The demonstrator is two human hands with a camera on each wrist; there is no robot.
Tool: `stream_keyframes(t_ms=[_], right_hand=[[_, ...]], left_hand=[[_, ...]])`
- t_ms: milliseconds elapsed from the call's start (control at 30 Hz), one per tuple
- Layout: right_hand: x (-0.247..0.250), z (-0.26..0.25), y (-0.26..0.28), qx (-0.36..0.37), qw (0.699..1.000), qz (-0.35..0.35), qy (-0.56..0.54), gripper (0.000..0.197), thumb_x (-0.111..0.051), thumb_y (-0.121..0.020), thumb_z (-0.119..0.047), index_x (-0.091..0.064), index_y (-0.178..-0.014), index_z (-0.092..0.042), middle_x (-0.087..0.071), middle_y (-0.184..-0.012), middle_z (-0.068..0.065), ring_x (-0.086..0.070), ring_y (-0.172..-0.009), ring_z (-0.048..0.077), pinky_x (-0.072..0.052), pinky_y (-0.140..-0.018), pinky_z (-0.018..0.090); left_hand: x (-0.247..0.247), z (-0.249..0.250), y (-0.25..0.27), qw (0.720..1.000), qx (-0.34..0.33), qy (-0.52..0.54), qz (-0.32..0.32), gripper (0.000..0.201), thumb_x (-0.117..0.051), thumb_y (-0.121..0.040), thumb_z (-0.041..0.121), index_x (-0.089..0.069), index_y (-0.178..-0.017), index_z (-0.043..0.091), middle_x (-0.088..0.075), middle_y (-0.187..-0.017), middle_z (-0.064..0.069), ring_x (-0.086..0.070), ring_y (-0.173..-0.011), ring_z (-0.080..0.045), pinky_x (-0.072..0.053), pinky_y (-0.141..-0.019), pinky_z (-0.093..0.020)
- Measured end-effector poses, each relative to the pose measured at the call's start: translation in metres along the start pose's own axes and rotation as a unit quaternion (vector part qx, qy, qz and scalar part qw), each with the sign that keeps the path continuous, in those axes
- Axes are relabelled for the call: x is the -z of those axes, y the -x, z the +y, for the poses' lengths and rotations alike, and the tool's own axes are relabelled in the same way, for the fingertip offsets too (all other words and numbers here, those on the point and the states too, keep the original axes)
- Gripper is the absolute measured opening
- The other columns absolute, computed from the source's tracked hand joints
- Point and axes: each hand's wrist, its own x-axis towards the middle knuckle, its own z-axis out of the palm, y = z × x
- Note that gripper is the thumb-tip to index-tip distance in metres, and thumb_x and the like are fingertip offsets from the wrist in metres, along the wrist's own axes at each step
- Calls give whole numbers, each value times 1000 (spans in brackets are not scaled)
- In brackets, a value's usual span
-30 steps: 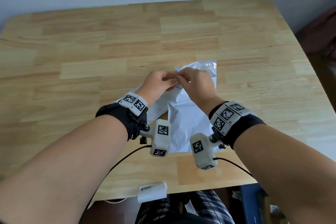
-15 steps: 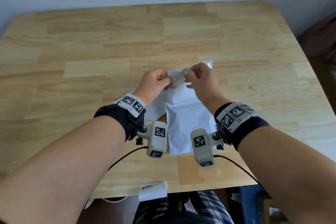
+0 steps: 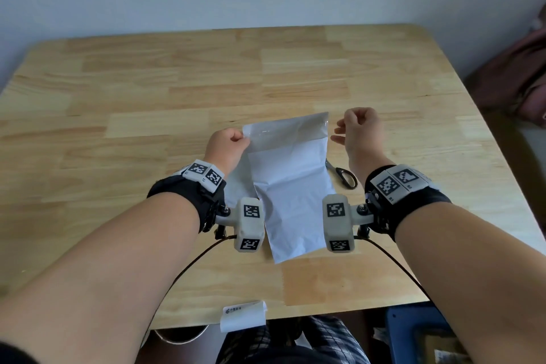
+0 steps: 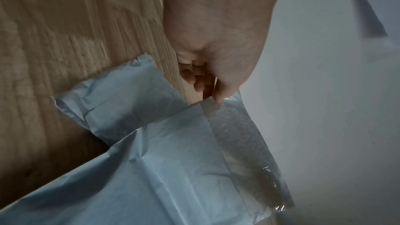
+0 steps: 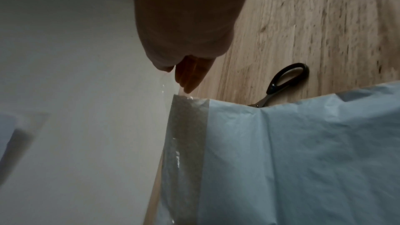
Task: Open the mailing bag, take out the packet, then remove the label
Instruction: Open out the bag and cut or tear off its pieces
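The white mailing bag [image 3: 291, 195] lies lengthwise on the table with its upper part lifted. Its flap [image 3: 286, 131] with a grey adhesive strip [image 4: 236, 134] is spread wide between my hands. My left hand [image 3: 229, 143] pinches the flap's left corner [image 4: 216, 99] between thumb and curled fingers. My right hand [image 3: 356, 130] is at the flap's right corner [image 5: 179, 98]. There its thumb and fingertips [image 5: 190, 81] close on the clear film edge of the flap. Whatever is inside the bag is hidden.
A second crumpled white plastic piece [image 4: 116, 107] lies under the bag's left side. Black-handled scissors [image 3: 344, 176] lie right of the bag, blades partly under it. A printed white paper slip [image 3: 242, 316] hangs at the table's front edge [image 3: 325, 309]. A blue stool [image 3: 413, 331] stands below right.
My hands moved apart from the bag's middle to its two top corners, pulling the flap open and flat. The scissors have come into view on the right.
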Motion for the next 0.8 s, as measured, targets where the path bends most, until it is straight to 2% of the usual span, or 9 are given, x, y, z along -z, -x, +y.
stream_keyframes(t_ms=[33,100,167,233,300,367,500,600,800], right_hand=[[3,-3,-1,-4,1000,3,-22,16,-42,-96,-9,-48,-83,-16,-56,-80,3,-58,-64,13,-54,-57,24],[9,-10,-2,-12,998,-4,-67,12,-42,-97,-9,-48,-88,-13,-60,-88,5,-62,-63,15,-56,-59,23],[11,-15,-1,-24,990,-14,-139,10,-42,-98,-9,-47,-90,-11,-64,-94,10,-67,-67,19,-57,-64,25],[11,-18,0,-35,975,-12,-220,9,-41,-99,-9,-45,-90,-9,-66,-93,15,-70,-76,23,-59,-71,28],[10,-18,0,-32,968,2,-250,10,-41,-98,-9,-44,-89,-10,-66,-92,16,-71,-82,23,-59,-75,28],[12,-18,0,-22,971,13,-238,10,-42,-98,-9,-44,-88,-11,-66,-93,13,-70,-84,20,-58,-78,27],[27,-18,-4,5,984,35,-173,14,-42,-97,-10,-46,-85,-15,-63,-90,5,-66,-86,15,-57,-84,27],[43,-18,-11,27,992,54,-112,17,-43,-97,-10,-47,-83,-18,-60,-88,0,-60,-86,13,-56,-83,25],[64,-19,-25,50,990,119,-62,19,-46,-95,-10,-48,-81,-21,-58,-79,-4,-58,-78,11,-50,-74,19]], left_hand=[[-1,3,0,1000,12,-6,6,21,-56,-88,9,-53,-68,8,-50,-62,-6,-50,-52,-15,-40,-60,-24],[-3,8,0,998,58,36,15,22,-54,-91,6,-53,-69,8,-55,-66,-8,-54,-37,-3,-48,-48,-21],[-7,15,0,982,110,150,13,23,-52,-92,-1,-50,-71,9,-58,-75,-12,-62,-45,-8,-52,-46,-15],[-13,20,0,964,126,233,8,24,-51,-89,-6,-48,-72,9,-58,-88,-16,-66,-69,-19,-58,-62,-21],[-17,24,2,969,121,216,7,18,-55,-84,-7,-49,-82,9,-58,-95,-15,-64,-86,-26,-57,-82,-32],[-20,25,4,977,110,184,0,22,-58,-79,-5,-51,-92,11,-58,-91,-11,-61,-90,-27,-54,-92,-40],[-22,25,6,981,104,162,-14,10,-56,-70,5,-53,-71,15,-53,-71,-5,-53,-81,-23,-48,-95,-43],[-24,21,8,981,96,170,4,8,-59,-79,5,-58,-78,13,-58,-74,-5,-58,-82,-23,-50,-92,-39],[-22,14,6,980,89,170,47,23,-62,-85,5,-50,-66,8,-61,-69,-11,-64,-74,-25,-54,-91,-42]])
